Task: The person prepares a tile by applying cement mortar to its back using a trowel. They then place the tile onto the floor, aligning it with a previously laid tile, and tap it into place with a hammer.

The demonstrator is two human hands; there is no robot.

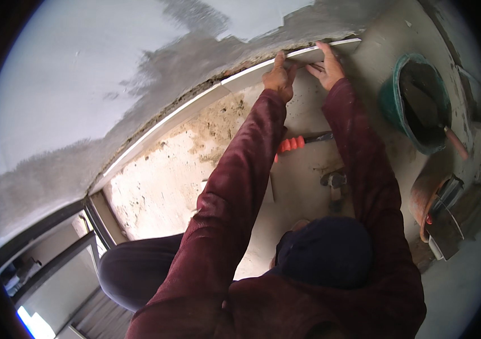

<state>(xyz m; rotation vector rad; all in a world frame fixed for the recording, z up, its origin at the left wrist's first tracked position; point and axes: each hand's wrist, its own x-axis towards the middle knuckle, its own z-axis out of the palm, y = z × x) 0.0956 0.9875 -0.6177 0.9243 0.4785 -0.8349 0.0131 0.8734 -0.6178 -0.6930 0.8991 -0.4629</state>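
A pale skirting tile (307, 55) stands on edge along the foot of the wall. My left hand (279, 79) grips it towards its left end, a finger over the top edge and the others bent in front. Further right, my right hand (329, 68) holds the same tile, one finger over the top and the rest against its face. Another length of skirting (181, 111) runs on to the left, meeting this one near a visible joint. A rough gap shows between the skirting tops and the grey-patched wall (189, 68).
Beneath my arms lie a tool with an orange ribbed grip (291, 145) and a hammer-like tool (335, 183). A green bucket (390, 99) holds grey material and a trowel (456, 142). An orange container (421, 198) with tools lies right; a dark-framed door (91, 226) is left.
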